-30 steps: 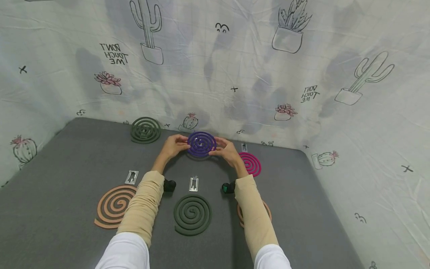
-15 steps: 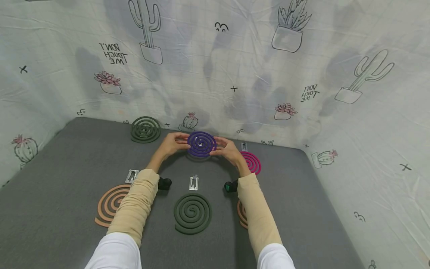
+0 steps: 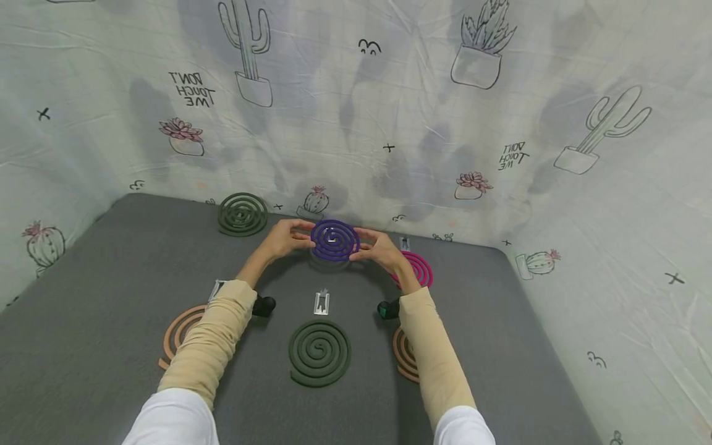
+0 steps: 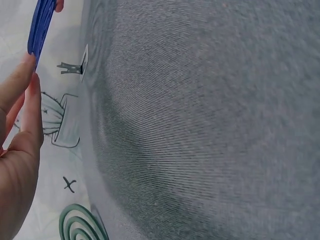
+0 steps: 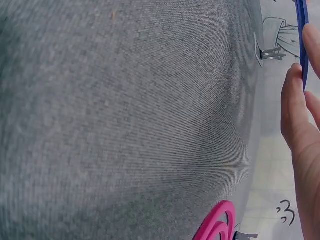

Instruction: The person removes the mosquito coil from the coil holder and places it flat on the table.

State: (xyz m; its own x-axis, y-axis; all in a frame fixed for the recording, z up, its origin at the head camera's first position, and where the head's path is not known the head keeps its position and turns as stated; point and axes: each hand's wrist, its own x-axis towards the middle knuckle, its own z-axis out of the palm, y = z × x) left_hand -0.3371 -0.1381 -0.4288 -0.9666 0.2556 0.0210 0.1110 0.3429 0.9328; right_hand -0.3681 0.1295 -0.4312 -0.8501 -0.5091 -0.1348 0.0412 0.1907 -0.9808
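Both hands hold a purple mosquito coil [image 3: 336,250] at the back middle of the table. My left hand [image 3: 288,238] pinches its left rim, and my right hand [image 3: 379,247] pinches the right rim. In the left wrist view the coil [image 4: 41,27] appears edge-on, raised off the grey surface. A small metal coil stand [image 4: 72,68] with upright prongs sits beneath it, apart from the coil. Past the right wrist lies a pink coil [image 3: 423,272], with another metal stand [image 3: 405,243] behind it.
A green coil [image 3: 241,214] stands at the back left. In front lie another green coil [image 3: 319,349], with a metal stand [image 3: 321,303] behind it, and two orange-brown coils [image 3: 175,334], partly hidden by the forearms. A printed cloth [image 3: 356,123] hangs behind the table.
Both forearms have swung outward, the left one covering more of the left orange-brown coil and its stand. The purple coil stays between the hands at nearly the same place.
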